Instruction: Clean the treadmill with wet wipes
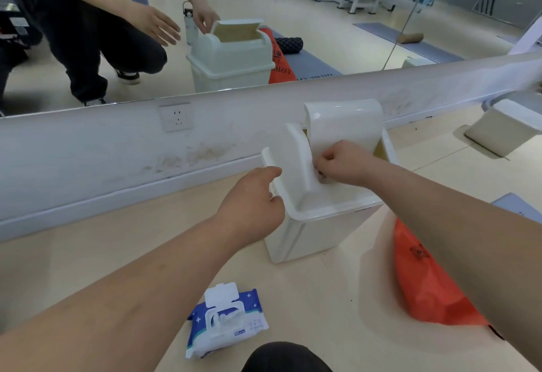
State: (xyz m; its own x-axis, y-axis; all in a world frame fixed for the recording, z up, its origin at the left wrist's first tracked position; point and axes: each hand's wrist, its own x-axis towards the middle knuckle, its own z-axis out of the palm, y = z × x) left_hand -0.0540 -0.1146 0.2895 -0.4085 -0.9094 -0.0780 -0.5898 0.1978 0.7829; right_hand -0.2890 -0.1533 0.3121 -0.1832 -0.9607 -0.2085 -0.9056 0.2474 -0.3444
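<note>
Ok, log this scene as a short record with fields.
left hand: open, at the bin's near rim
right hand: fingers curled at the flap's opening; unclear whether it holds anything
bin: white, upright on the floor by the wall
flap: tilted open
wipes pack: on the floor, lid flipped up
orange bag: on the floor, right of the bin

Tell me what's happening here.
A person crouches at a white swing-lid bin by the mirrored wall. The right hand, fingers curled, presses the flap inward, apparently dropping something in; what it holds is unclear. The left hand is at the bin's rim. A wet wipes pack lies open on the floor, with an orange bag right of the bin.
</note>
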